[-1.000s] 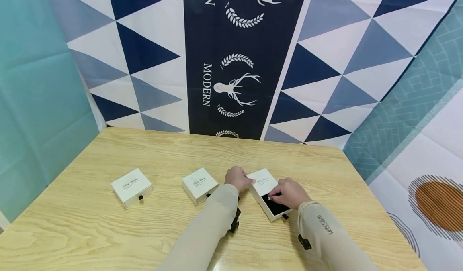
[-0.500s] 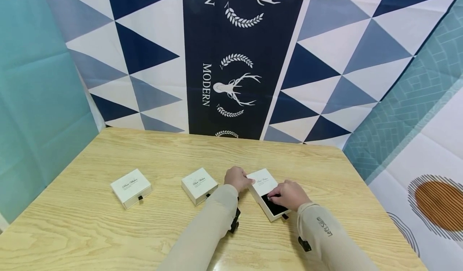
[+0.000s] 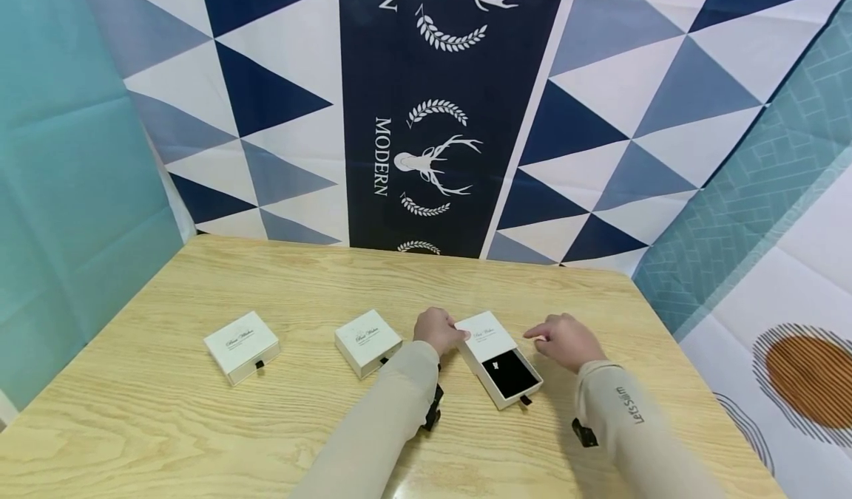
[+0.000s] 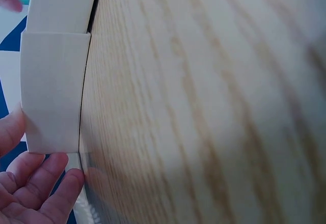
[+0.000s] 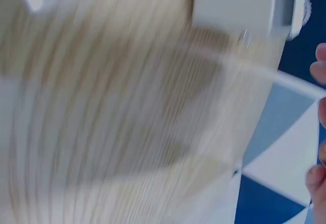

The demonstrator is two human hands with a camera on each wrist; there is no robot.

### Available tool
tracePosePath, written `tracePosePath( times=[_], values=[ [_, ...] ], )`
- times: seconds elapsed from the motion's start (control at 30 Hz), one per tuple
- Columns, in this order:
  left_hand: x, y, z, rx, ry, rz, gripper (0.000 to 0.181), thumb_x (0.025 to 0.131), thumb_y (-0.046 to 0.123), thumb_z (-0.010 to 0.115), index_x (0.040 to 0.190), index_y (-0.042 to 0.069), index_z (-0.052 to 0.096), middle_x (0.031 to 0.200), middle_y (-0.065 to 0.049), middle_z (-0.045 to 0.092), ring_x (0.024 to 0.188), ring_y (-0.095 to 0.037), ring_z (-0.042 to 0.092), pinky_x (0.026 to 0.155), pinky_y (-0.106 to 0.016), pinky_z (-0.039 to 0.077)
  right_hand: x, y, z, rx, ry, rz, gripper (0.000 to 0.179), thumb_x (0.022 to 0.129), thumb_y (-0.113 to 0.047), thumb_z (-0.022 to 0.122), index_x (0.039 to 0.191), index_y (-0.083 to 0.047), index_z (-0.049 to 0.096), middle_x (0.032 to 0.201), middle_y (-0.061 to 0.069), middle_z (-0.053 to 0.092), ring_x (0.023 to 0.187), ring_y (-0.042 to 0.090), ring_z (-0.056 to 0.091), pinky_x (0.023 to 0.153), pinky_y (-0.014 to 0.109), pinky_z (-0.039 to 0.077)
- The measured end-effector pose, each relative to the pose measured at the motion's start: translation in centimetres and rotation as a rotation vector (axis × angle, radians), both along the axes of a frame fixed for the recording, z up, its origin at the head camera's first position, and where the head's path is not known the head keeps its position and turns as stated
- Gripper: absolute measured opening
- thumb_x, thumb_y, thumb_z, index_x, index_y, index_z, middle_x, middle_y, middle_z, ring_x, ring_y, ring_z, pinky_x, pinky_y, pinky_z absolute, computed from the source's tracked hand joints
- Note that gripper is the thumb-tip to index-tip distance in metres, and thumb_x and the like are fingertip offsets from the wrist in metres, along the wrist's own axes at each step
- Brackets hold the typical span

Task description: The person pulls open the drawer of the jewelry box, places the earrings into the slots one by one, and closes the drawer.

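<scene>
At the right of the table lies a white drawer-style gift box [image 3: 482, 334] with its drawer [image 3: 518, 377] pulled part way out toward me. Inside, a small shiny silvery piece [image 3: 495, 366] lies on the black lining, too small to identify. My left hand [image 3: 435, 327] steadies the box from its far left, thumb on the lid; the left wrist view shows fingertips [image 4: 43, 175] against the far end of the sleeve [image 4: 53, 91]. To the right of the box, my right hand [image 3: 566, 341] hovers apart from it, holding nothing, its index finger extended toward the box.
Two more white boxes, both closed with black pull tabs, sit on the wooden table [image 3: 286, 425]: a middle box [image 3: 367, 340] close to my left forearm and a left box [image 3: 242, 344]. A patterned cloth [image 3: 426, 114] hangs behind the table's far edge.
My right hand has let go of the small silvery piece, leaving it on the black lining, and has moved up and right out of the drawer. The left hand stays in place.
</scene>
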State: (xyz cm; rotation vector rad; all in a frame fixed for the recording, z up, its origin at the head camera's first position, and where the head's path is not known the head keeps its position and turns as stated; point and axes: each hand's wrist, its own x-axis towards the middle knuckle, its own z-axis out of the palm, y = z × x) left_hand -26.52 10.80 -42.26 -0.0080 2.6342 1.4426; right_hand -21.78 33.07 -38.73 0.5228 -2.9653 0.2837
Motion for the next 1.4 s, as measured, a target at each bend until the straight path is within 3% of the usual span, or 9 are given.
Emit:
tracePosePath(
  times=[0.17, 0.3, 0.43, 0.6, 0.8, 1.0, 1.23, 1.4],
  values=[
    [0.2, 0.0, 0.3, -0.007, 0.005, -0.002, 0.017, 0.077, 0.015, 0.081, 0.079, 0.004, 0.069, 0.075, -0.004, 0.062, 0.055, -0.014, 0.053, 0.048, -0.024, 0.042, 0.1, 2.4, -1.1, 0.237, 0.227, 0.055, 0.02, 0.07, -0.008, 0.081, 0.088, -0.016, 0.077, 0.072, -0.002, 0.05, 0.062, 0.014, 0.039, 0.053, 0.028, 0.036],
    [0.2, 0.0, 0.3, -0.016, 0.013, -0.005, 0.018, 0.077, 0.016, 0.082, 0.078, 0.004, 0.068, 0.075, -0.004, 0.062, 0.056, -0.014, 0.052, 0.049, -0.024, 0.042, -0.1, 3.0, -2.0, 0.344, 0.328, 0.155, 0.022, 0.067, -0.012, 0.084, 0.087, -0.019, 0.077, 0.073, -0.003, 0.043, 0.064, 0.014, 0.035, 0.053, 0.026, 0.034],
    [0.2, 0.1, 0.3, -0.034, 0.018, -0.006, 0.019, 0.077, 0.016, 0.082, 0.078, 0.004, 0.068, 0.076, -0.003, 0.062, 0.058, -0.014, 0.052, 0.051, -0.024, 0.043, -0.6, 2.7, -2.4, 0.442, 0.392, 0.267, 0.021, 0.067, -0.02, 0.085, 0.087, -0.025, 0.077, 0.075, -0.003, 0.043, 0.068, 0.015, 0.039, 0.058, 0.028, 0.039],
    [0.1, 0.0, 0.5, -0.06, 0.012, -0.028, 0.02, 0.076, 0.017, 0.083, 0.081, 0.004, 0.069, 0.079, -0.003, 0.063, 0.065, -0.014, 0.053, 0.057, -0.025, 0.045, -0.8, 2.0, -2.4, 0.521, 0.361, 0.311, 0.023, 0.069, -0.023, 0.084, 0.09, -0.027, 0.076, 0.079, -0.002, 0.047, 0.072, 0.017, 0.045, 0.064, 0.033, 0.044],
    [-0.2, -0.3, 1.2, -0.141, 0.024, -0.082, 0.023, 0.076, 0.019, 0.083, 0.072, 0.005, 0.066, 0.07, -0.001, 0.06, 0.065, -0.014, 0.051, 0.058, -0.025, 0.044, -1.1, 1.3, -2.4, 0.587, 0.334, 0.329, 0.026, 0.071, -0.027, 0.083, 0.096, -0.024, 0.076, 0.081, 0.001, 0.05, 0.074, 0.02, 0.046, 0.068, 0.036, 0.045],
    [-0.4, -0.5, 1.9, -0.217, 0.011, -0.107, 0.023, 0.076, 0.021, 0.083, 0.074, 0.005, 0.067, 0.072, -0.001, 0.061, 0.068, -0.014, 0.055, 0.064, -0.026, 0.048, -1.7, 1.0, -2.4, 0.588, 0.364, 0.346, 0.023, 0.07, -0.026, 0.084, 0.091, -0.023, 0.075, 0.079, 0.001, 0.051, 0.072, 0.02, 0.047, 0.065, 0.035, 0.046],
    [-0.6, -0.6, 1.8, -0.201, -0.014, -0.097, 0.024, 0.074, 0.021, 0.084, 0.074, 0.004, 0.068, 0.071, -0.001, 0.061, 0.067, -0.015, 0.054, 0.063, -0.027, 0.048, -2.2, 0.3, -2.6, 0.581, 0.362, 0.337, 0.007, 0.076, -0.024, 0.079, 0.079, -0.023, 0.073, 0.073, -0.001, 0.048, 0.068, 0.018, 0.041, 0.062, 0.032, 0.043],
    [-0.4, -0.6, 1.8, -0.216, -0.014, -0.1, 0.026, 0.074, 0.022, 0.084, 0.072, 0.004, 0.066, 0.07, -0.001, 0.06, 0.066, -0.015, 0.053, 0.062, -0.026, 0.048, -2.2, -0.3, -2.8, 0.608, 0.33, 0.309, 0.012, 0.079, -0.018, 0.075, 0.069, -0.02, 0.069, 0.069, -0.002, 0.047, 0.066, 0.017, 0.038, 0.061, 0.03, 0.041]
  ],
)
